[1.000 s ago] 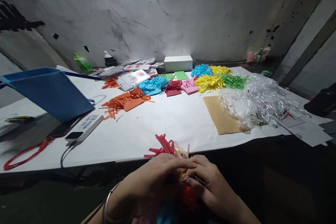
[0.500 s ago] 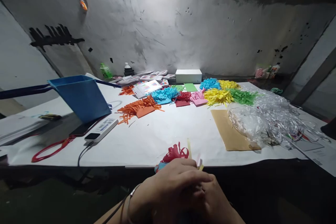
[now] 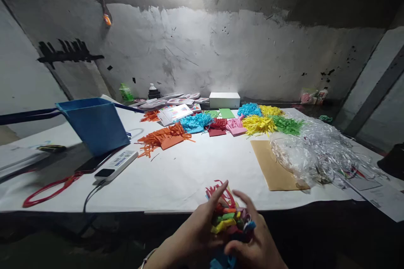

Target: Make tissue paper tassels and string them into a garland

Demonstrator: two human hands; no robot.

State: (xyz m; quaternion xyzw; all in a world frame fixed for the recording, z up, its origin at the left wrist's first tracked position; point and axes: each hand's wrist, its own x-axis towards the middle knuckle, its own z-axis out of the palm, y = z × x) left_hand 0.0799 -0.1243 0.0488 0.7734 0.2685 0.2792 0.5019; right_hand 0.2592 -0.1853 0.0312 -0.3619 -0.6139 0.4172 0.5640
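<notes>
A bundle of multicoloured paper strips (image 3: 229, 220), in red, green, yellow, orange and blue, is cupped between both hands at the table's front edge. My left hand (image 3: 202, 222) curves round its left side, index finger pointing up. My right hand (image 3: 255, 231) curls round the right side, thumb across the front. Red strips stick up beyond the fingers, and blue ones hang below. Farther back on the white-covered table (image 3: 189, 176) lie fringed paper bunches: orange (image 3: 166, 136), blue (image 3: 195, 122), red (image 3: 217, 126), pink (image 3: 236, 126), yellow (image 3: 259, 125) and green (image 3: 287, 125).
At left stand a blue bin (image 3: 94, 126) and a white power bank (image 3: 116, 165) with a cable, beside a red cord (image 3: 47, 193). Clear shredded plastic (image 3: 325, 147) covers the right side, partly over a brown envelope (image 3: 276, 168). A white box (image 3: 224, 100) is at the back.
My hands have opened apart from their clasped position, exposing the multicoloured strips between them. The camera view has tilted slightly upward.
</notes>
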